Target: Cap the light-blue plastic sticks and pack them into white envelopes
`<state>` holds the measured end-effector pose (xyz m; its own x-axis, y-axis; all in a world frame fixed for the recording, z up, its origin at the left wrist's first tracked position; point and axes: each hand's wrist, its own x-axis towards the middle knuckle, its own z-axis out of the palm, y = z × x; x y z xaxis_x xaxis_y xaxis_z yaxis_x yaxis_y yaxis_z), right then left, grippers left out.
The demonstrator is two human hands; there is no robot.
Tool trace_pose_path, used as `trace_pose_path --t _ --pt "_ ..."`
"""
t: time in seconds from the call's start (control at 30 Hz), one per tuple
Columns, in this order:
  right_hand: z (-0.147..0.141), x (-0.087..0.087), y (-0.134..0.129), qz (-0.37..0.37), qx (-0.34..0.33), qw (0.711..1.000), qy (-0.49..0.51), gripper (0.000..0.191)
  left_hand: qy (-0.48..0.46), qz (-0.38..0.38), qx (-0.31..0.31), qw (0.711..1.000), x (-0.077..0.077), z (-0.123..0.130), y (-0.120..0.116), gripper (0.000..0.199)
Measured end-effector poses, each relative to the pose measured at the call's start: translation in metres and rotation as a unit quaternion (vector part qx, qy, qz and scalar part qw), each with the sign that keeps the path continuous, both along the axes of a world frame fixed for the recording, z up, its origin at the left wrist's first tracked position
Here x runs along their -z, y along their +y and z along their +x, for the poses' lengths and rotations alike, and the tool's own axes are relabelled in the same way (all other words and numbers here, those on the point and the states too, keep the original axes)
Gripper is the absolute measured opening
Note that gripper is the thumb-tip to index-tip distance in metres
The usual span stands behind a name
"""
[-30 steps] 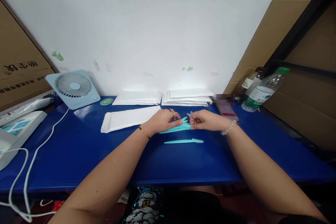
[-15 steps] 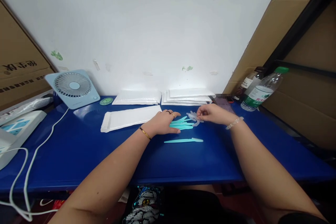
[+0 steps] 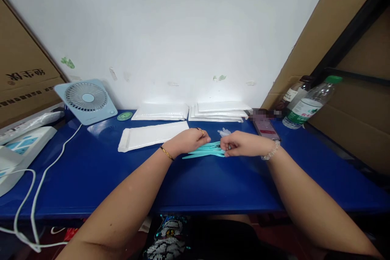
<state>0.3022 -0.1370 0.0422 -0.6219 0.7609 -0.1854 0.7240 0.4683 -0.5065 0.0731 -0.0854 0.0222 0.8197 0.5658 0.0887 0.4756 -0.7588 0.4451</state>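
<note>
Fan [image 3: 85,99] leans back at the left of the blue table [image 3: 195,189], its white cord [image 3: 62,152] running toward the near edge. Next, a green disc [image 3: 124,116] lies flat, followed by a single white envelope [image 3: 152,136]. Behind the envelope, along the wall, sits a stack of envelopes [image 3: 160,111]. The left hand [image 3: 193,140] is half curled over the left part of the teal razors [image 3: 204,153], thumb near forefinger; whether it grips any cannot be determined. The razors lie bunched on the table between both hands. The razor that lay apart in front is no longer separate; it appears to have been drawn in, giving one group to handle. Clear caps [image 3: 224,131] lie just behind the bunch. The right hand [image 3: 237,144] has shifted from these caps to the razors' right ends, so attention is now on the razors; its fingers are curled nearly closed, but a firm hold cannot be confirmed. Farther right are a phone [image 3: 265,126] and two bottles [image 3: 306,109].
</note>
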Motion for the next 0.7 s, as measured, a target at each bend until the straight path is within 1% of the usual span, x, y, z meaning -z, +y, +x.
trace_pose_path --t 0.07,0.13,0.23,0.27,0.33,0.43,0.53,0.7 --pt "0.007 0.001 0.006 0.036 0.052 0.997 0.044 0.018 -0.053 -0.02 -0.02 0.998 -0.003 0.0 0.0 0.047" --pt "0.013 0.006 0.012 0.061 0.087 0.991 0.083 0.022 -0.061 -0.029 -0.02 0.997 -0.003 0.0 0.001 0.044" --pt "0.017 0.012 0.018 0.067 0.096 0.986 0.122 0.025 -0.033 0.003 -0.011 0.999 -0.001 0.002 0.003 0.029" --pt "0.017 0.013 0.019 0.061 0.097 0.985 0.131 0.026 -0.031 0.015 -0.019 0.999 0.0 0.002 0.004 0.026" --pt "0.016 0.013 0.018 0.051 0.109 0.982 0.148 0.027 -0.033 0.026 -0.039 0.998 0.002 0.002 0.005 0.027" --pt "0.015 0.011 0.018 0.05 0.128 0.976 0.169 0.028 -0.037 0.016 -0.047 0.998 0.003 0.002 0.006 0.032" --pt "0.018 0.012 0.021 0.051 0.136 0.973 0.179 0.031 -0.051 -0.003 -0.05 0.997 0.004 0.0 0.009 0.03" --pt "0.038 0.017 0.029 0.044 0.184 0.967 0.169 0.035 -0.085 -0.055 -0.109 0.989 0.01 -0.008 0.02 0.026"
